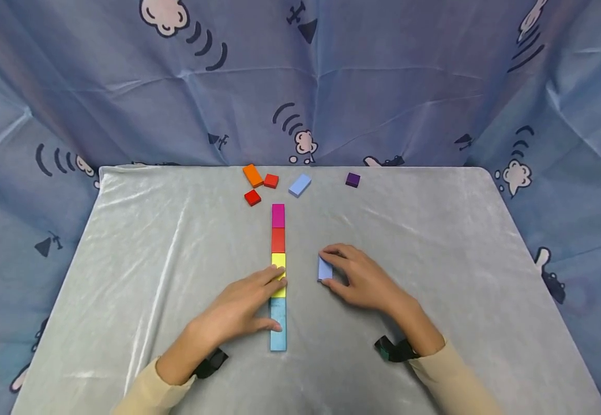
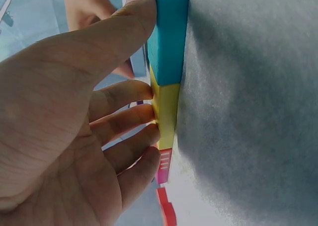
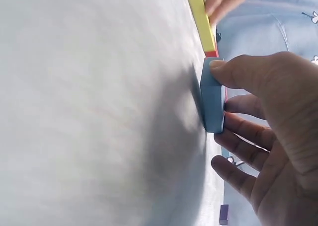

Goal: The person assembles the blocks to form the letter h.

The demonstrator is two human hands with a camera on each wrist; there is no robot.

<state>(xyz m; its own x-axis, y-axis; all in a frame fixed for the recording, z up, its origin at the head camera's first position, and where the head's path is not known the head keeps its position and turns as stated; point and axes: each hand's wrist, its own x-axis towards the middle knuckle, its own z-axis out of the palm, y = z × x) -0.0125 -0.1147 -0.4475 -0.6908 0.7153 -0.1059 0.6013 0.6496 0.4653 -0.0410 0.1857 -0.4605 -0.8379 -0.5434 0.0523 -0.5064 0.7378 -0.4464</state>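
A straight row of flat coloured blocks lies on the table, with a magenta block [image 1: 278, 215] at the far end. Nearer come a red block [image 1: 278, 240], the yellow part [image 1: 278, 260] and a cyan block [image 1: 278, 343]. My left hand [image 1: 238, 305] rests along the row's left side, its fingertips on the yellow and its thumb on the cyan. To the right of the row, my right hand [image 1: 365, 279] pinches a light blue block [image 1: 325, 269] between thumb and fingers. In the right wrist view this blue block [image 3: 212, 99] is held close over the cloth.
Near the back edge lie an orange block [image 1: 252, 176], two small red blocks, one nearer [image 1: 252, 197] and one farther [image 1: 271, 181], another light blue block [image 1: 300, 185] and a dark purple block [image 1: 353, 180]. A patterned blue curtain [image 1: 383, 86] hangs behind the grey cloth-covered table [image 1: 435, 230].
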